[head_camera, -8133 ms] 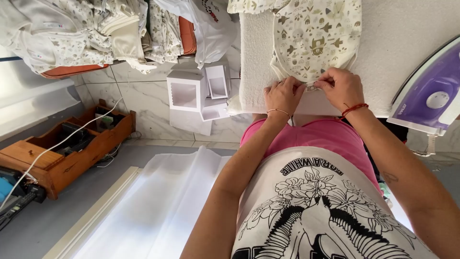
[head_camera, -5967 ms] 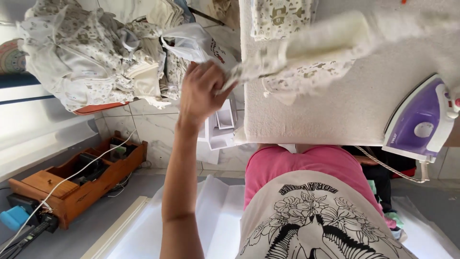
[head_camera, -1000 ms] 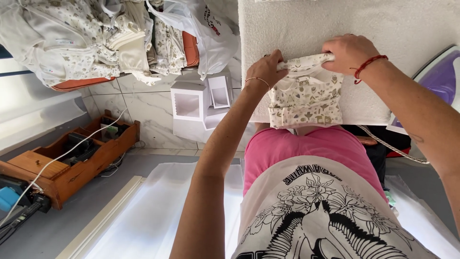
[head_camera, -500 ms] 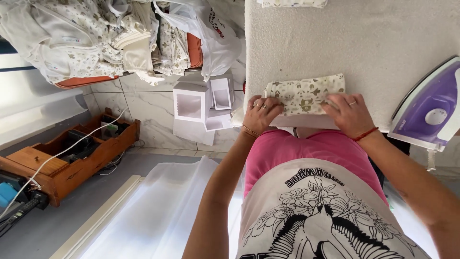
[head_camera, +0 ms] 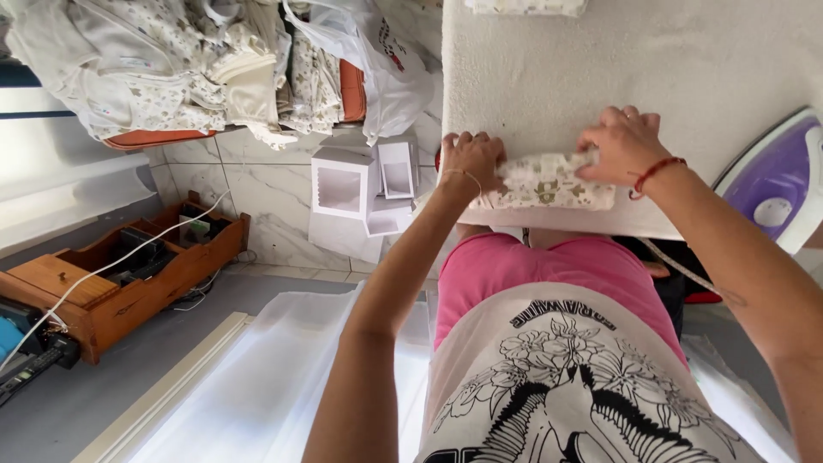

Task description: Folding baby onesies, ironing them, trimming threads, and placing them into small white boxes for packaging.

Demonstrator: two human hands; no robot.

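Observation:
A small floral-print garment [head_camera: 549,183], folded into a narrow strip, lies at the near edge of the white ironing surface [head_camera: 617,69]. My left hand [head_camera: 471,159] presses down on its left end with curled fingers. My right hand [head_camera: 623,144], with a red cord bracelet at the wrist, presses on its right end and upper edge. Both hands rest on the cloth and pin it to the board.
A purple and white iron [head_camera: 776,180] stands at the board's right edge. A pile of pale floral clothes [head_camera: 171,69] and a white plastic bag [head_camera: 390,69] sit to the left. White open boxes [head_camera: 360,184] stand by the tiled wall, a wooden tray [head_camera: 120,283] on the floor.
The floral garment went from spread out and held up to folded into a narrow strip at the board's near edge. Both hands now press on its ends.

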